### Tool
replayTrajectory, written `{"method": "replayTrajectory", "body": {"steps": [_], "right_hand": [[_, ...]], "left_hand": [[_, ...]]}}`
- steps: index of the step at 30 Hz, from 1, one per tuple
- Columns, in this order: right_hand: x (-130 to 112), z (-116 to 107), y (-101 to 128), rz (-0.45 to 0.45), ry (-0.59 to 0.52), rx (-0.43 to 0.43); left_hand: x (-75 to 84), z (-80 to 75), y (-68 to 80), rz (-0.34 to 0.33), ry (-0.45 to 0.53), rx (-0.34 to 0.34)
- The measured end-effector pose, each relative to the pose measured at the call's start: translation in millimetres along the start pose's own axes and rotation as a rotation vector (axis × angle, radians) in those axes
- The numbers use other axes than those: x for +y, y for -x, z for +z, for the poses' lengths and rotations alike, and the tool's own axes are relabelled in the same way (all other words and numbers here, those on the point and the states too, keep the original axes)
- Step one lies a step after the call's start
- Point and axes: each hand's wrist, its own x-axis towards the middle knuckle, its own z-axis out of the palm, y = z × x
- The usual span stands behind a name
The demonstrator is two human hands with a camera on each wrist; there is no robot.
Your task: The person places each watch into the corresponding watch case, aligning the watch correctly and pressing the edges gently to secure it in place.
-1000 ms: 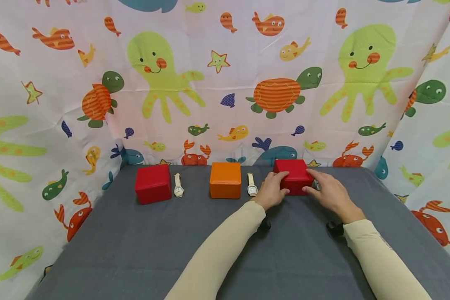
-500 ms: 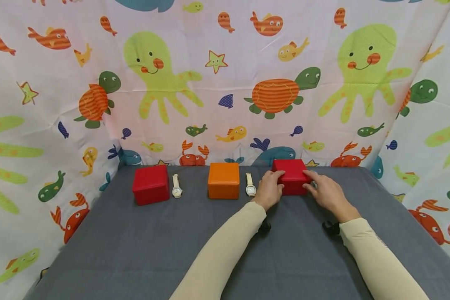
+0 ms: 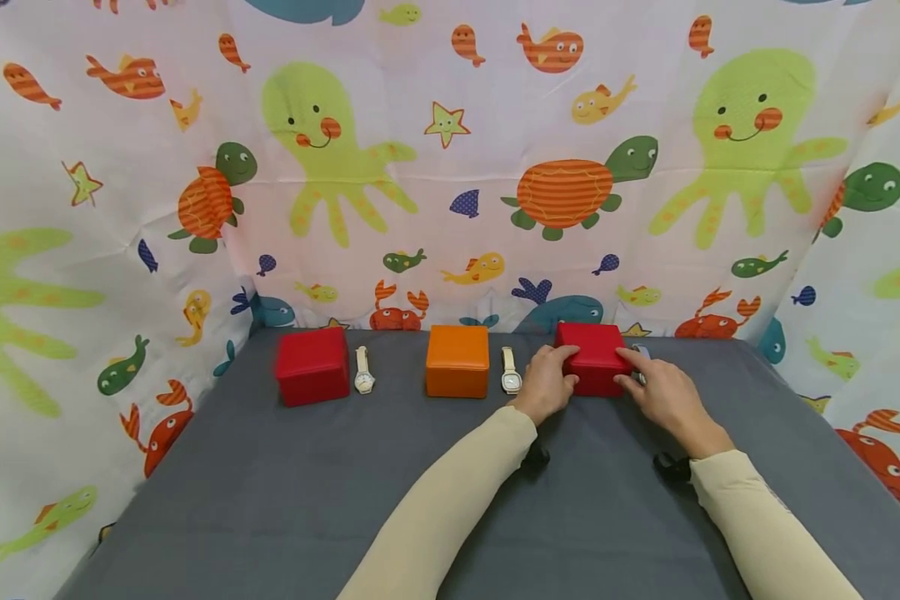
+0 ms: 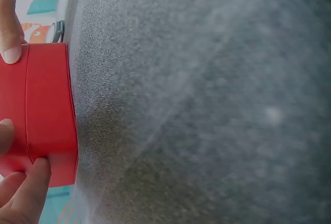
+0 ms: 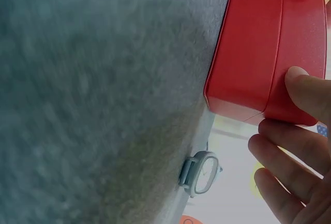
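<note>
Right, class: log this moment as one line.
left hand: holds red box | right hand: holds same box | box on grey table

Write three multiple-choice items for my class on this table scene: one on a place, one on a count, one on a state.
1. Where is the orange box?
A. between the two red boxes
B. at the left end
C. at the table's front edge

2. How many boxes stand on the table?
A. two
B. three
C. four

3. The right red box is
A. open
B. tipped over
C. closed, with both hands on it

Answers:
1 A, it is the middle of the row.
2 B, two red, one orange.
3 C, the left hand and right hand grip its sides; the lid is down.
</note>
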Motion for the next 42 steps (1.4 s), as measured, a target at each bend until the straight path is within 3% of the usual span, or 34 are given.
{"method": "replayTrajectory", "body": {"steps": [6, 19, 26, 33, 42], "right_hand": [[-4.9, -7.7, 13.6, 0.015, 0.016, 0.004], [-25.5, -9.5, 18.9, -0.016, 0.015, -0.018], [-34.0, -7.1, 29.7, -0.018, 0.030, 0.002], [-40.9, -6.8, 34.7, -0.035, 0.019, 0.021], [-52.5, -8.2, 34.8, -0.051, 0.004, 0.013]], "left_hand": [[2.3, 2.8, 6.4, 0.040, 0.021, -0.005], [-7.3, -11.5, 24.4, 0.078, 0.015, 0.005], [-9.8, -16.5, 37.0, 0.061, 0.043, -0.029], [-14.3, -20.1, 44.2, 0.102, 0.017, -0.021], [-20.3, -29.6, 51.3, 0.073, 0.061, -0.049]]}}
